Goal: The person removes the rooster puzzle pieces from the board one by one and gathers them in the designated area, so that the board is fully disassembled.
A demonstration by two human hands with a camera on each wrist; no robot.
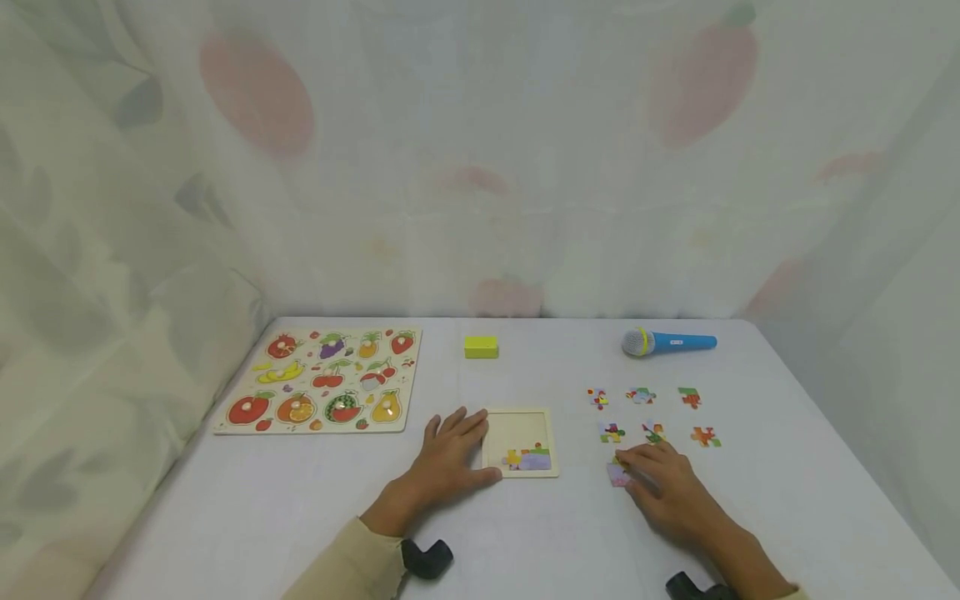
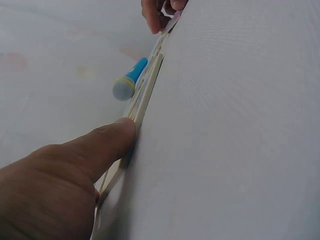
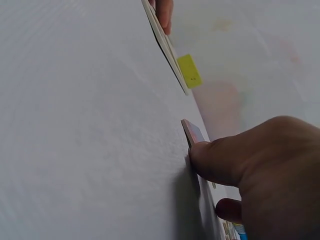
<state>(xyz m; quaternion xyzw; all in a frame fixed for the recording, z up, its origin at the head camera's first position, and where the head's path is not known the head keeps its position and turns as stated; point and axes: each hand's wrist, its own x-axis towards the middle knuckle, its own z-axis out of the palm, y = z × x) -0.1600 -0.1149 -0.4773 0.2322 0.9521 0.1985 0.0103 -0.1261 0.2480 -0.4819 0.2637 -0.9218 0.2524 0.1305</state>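
A small square wooden puzzle tray (image 1: 516, 428) lies on the white table, with a few joined jigsaw pieces (image 1: 536, 460) along its bottom. My left hand (image 1: 448, 457) rests against the tray's left side, fingers spread toward its upper corner. In the left wrist view the thumb (image 2: 112, 141) presses the tray's edge. To the right of the tray, my right hand (image 1: 675, 490) pinches a purple jigsaw piece (image 1: 617, 475). That piece (image 3: 192, 131) is tilted up from the table in the right wrist view. The fingertips behind it are partly hidden.
Several loose jigsaw pieces (image 1: 612, 432) lie in rows beyond my right hand. A blue toy microphone (image 1: 678, 342) is at the back right, a yellow block (image 1: 481, 347) at the back middle. A wooden fruit puzzle board (image 1: 315, 398) lies at the left. Curtains hang around the table.
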